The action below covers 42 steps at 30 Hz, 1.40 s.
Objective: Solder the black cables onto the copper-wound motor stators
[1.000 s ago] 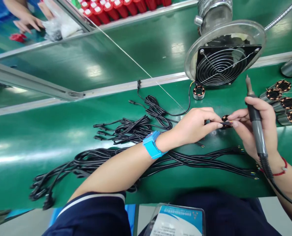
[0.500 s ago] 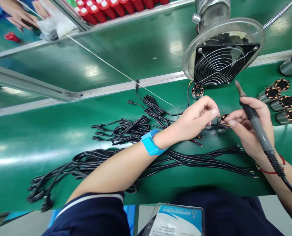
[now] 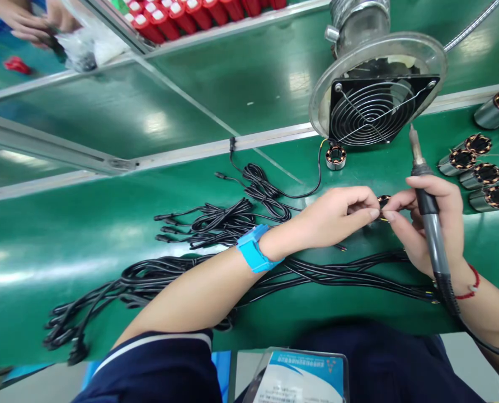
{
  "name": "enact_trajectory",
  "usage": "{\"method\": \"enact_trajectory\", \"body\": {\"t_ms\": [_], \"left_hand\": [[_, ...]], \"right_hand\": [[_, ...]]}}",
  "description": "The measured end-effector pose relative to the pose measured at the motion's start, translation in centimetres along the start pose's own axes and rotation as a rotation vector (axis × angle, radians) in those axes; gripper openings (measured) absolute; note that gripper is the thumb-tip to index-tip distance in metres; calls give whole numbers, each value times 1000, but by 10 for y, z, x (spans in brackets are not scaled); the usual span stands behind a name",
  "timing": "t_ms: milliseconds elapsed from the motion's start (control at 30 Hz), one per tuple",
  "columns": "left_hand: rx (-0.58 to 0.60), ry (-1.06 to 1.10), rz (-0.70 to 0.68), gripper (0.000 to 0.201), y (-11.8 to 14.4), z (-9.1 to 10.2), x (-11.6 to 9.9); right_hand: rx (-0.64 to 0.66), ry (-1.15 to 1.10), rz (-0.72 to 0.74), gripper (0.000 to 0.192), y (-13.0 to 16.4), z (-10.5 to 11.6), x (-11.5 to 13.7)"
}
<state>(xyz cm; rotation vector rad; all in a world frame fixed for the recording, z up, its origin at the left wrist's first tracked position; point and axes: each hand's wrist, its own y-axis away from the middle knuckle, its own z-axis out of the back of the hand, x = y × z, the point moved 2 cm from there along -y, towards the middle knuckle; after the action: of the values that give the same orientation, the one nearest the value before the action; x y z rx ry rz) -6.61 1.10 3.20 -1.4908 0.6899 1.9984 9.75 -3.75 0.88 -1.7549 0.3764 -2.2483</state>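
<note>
My right hand [image 3: 417, 238] is wrapped around a soldering iron [image 3: 434, 235], whose metal tip points up and away towards the fan. The thumb and a finger of that hand also pinch thin wire ends. My left hand [image 3: 344, 217] is closed in a pinch at the end of a black cable, mostly hidden by the fingers. Both hands' fingertips meet just in front of a small motor stator [image 3: 384, 200] with copper windings, partly covered by them. A speck of yellow wire shows beneath the fingertips.
Behind the hands stands a fan with a wire guard [image 3: 371, 118], a wired stator [image 3: 335, 157] beside it. More stators [image 3: 482, 174] stand at right. Coiled black cables [image 3: 224, 221] and a long cable bundle [image 3: 161, 271] lie at left. A co-worker's hands [image 3: 33, 25] show at upper left.
My left hand has moved slightly right, and its fingertips now meet those of my right hand. The soldering iron has turned more upright in my right hand.
</note>
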Motion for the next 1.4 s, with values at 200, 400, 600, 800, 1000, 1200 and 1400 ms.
{"method": "enact_trajectory", "body": {"t_ms": [200,400,600,800,1000,1200,1400], "left_hand": [[4,79,158,10,-3,1,4],[-117,-60,254,14,-9,2,19],[-161,21,279,12,-8,4,23],[-166,22,274,12,-7,4,22],[-177,4,242,14,-4,4,22],[-190,12,296,14,-4,4,20],[-201,-2,298,15,-5,4,17]], "right_hand": [[52,229,16,46,-2,5,7],[98,687,-3,47,-3,21,2],[114,685,-21,42,-6,23,7],[-52,556,-152,35,10,33,37],[-57,461,114,22,40,27,23],[-11,399,69,10,39,24,13],[14,378,153,25,37,21,17]]}}
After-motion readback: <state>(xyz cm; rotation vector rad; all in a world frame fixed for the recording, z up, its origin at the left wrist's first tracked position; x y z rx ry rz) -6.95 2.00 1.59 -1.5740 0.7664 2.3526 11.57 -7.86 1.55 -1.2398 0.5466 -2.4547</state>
